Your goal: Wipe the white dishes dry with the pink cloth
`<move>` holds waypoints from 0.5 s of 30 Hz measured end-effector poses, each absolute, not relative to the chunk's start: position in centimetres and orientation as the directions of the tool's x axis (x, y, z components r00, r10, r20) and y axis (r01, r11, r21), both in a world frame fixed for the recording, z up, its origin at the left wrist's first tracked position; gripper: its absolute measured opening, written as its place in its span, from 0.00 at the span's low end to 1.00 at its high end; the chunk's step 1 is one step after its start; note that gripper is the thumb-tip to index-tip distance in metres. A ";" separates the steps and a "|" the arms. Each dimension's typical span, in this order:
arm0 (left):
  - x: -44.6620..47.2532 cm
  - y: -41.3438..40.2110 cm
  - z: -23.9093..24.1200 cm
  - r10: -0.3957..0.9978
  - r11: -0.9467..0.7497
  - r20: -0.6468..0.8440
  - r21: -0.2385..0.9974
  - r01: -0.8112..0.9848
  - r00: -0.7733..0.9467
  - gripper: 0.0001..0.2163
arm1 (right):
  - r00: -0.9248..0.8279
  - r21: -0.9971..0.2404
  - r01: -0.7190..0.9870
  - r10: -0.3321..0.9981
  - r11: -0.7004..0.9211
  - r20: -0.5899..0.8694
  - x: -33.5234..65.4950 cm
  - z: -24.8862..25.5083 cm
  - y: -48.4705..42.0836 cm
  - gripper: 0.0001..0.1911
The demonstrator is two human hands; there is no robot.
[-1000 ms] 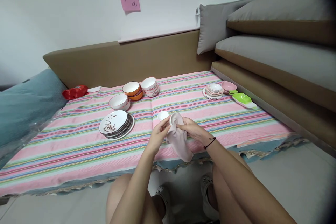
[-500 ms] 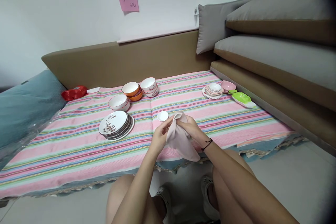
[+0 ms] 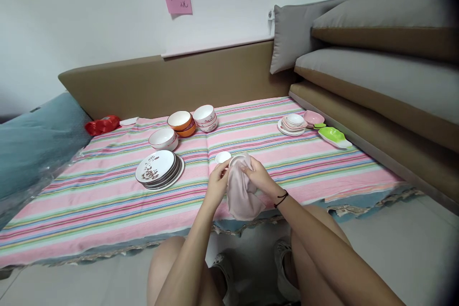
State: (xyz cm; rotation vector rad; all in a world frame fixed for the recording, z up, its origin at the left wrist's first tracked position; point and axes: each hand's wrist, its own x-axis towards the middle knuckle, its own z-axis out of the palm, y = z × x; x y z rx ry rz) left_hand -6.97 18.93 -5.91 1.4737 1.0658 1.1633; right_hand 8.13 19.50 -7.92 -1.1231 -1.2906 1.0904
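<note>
A pale pink cloth [image 3: 245,196] hangs between my hands, just above the front edge of the striped sheet. From its top peeks the light rim of a small dish [image 3: 234,158]; the cloth hides most of it. My left hand [image 3: 217,184] is closed on the dish's left side, thumb near the rim. With fingers bunched in the cloth, my right hand [image 3: 261,176] presses it against the dish. Just beyond my left fingers, a small white bowl [image 3: 223,157] rests on the striped sheet [image 3: 193,210].
Left of my hands is a stack of flower-patterned plates [image 3: 156,166]. Behind it stand white bowls [image 3: 163,138], orange bowls [image 3: 180,121] and more white bowls [image 3: 205,115]. Small dishes [image 3: 294,122], a pink bowl [image 3: 313,118] and a green leaf-shaped dish [image 3: 333,136] lie right, beside stacked cushions [image 3: 376,71].
My right hand has shifted the cloth over the dish. The cloth's lower end has swung left and bunched up, and more of the dish's rim shows.
</note>
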 end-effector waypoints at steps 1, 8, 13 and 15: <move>-7.1 19.0 -6.0 0.971 -0.199 0.182 0.974 0.104 0.157 0.16 | -0.025 -0.988 0.033 0.989 0.148 0.147 8.2 -7.9 19.5 0.16; -7.3 18.7 -5.9 0.965 -0.168 0.152 0.984 0.058 0.214 0.17 | -0.035 -0.991 0.009 0.991 0.132 0.132 8.1 -7.9 19.3 0.22; -7.2 18.1 -5.6 0.957 -0.107 0.089 0.993 0.051 0.275 0.19 | 0.065 -0.990 0.048 0.988 0.134 0.137 7.8 -7.4 18.8 0.18; -7.2 18.0 -5.7 0.958 -0.092 0.079 0.995 0.034 0.277 0.18 | 0.113 -0.987 0.085 0.983 0.136 0.145 7.8 -7.3 18.7 0.18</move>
